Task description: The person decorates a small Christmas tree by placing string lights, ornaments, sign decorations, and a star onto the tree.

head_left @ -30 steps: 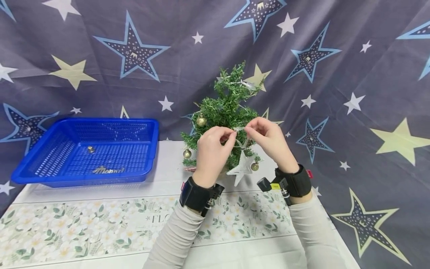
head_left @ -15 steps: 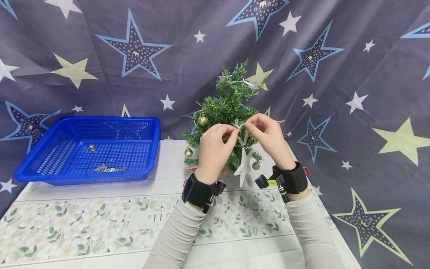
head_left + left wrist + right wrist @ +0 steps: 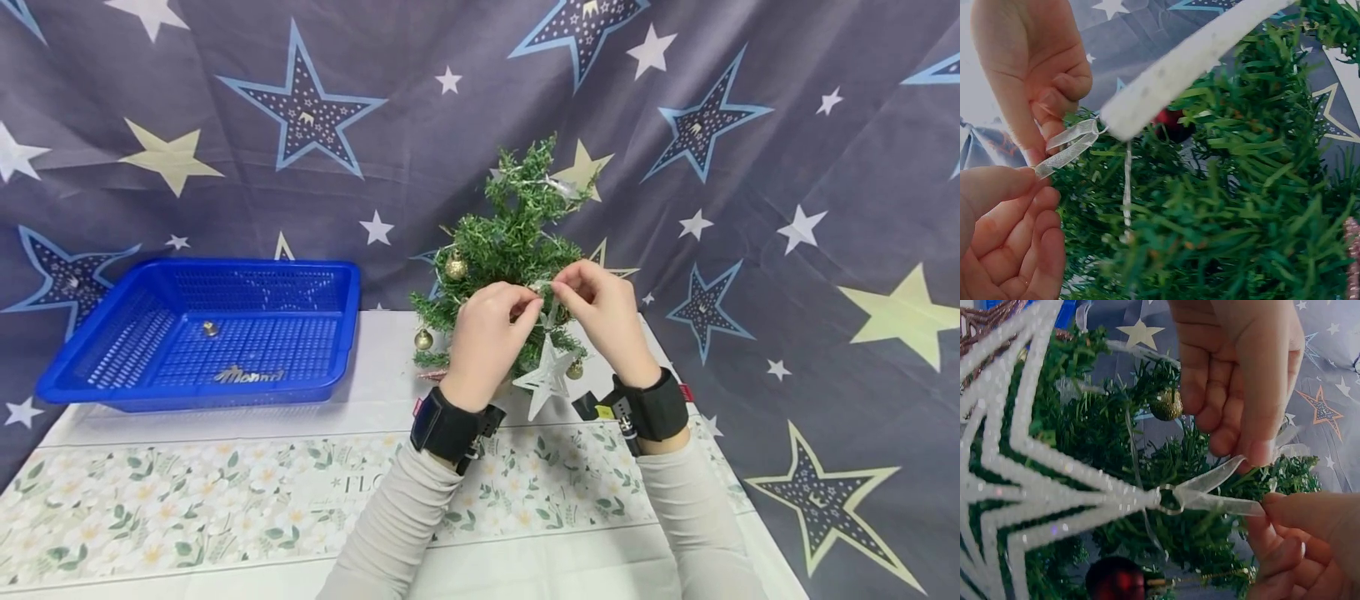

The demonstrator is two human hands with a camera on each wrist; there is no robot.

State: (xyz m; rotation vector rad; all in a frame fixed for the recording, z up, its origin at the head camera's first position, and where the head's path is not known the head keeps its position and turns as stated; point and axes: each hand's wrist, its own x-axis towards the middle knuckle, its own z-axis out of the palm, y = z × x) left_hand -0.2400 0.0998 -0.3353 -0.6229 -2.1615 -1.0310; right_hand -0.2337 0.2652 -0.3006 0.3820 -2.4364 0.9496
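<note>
A glittery white star ornament (image 3: 548,379) hangs point-up in front of a small green Christmas tree (image 3: 517,221). Its sheer white ribbon (image 3: 1213,481) threads through a small metal ring at the top point. My left hand (image 3: 486,340) and right hand (image 3: 606,315) pinch the ribbon between thumbs and fingertips, close together before the branches. In the right wrist view, the two ribbon strands run from the ring, one to each hand. Edge-on, the star (image 3: 1166,69) slants across the left wrist view.
Gold balls (image 3: 456,265) hang on the tree, along with a dark red ball (image 3: 1113,579). To the left, a blue plastic basket (image 3: 341,333) holds a gold lettered ornament (image 3: 250,376) and a small gold piece (image 3: 210,328). A floral runner (image 3: 187,500) crosses the table; a starry cloth hangs behind.
The star has swung, turning edge-on half a second ago and facing forward again now. Both hands remain at the ribbon, their fingertips shifting slightly; ribbon ends above them show less than before.
</note>
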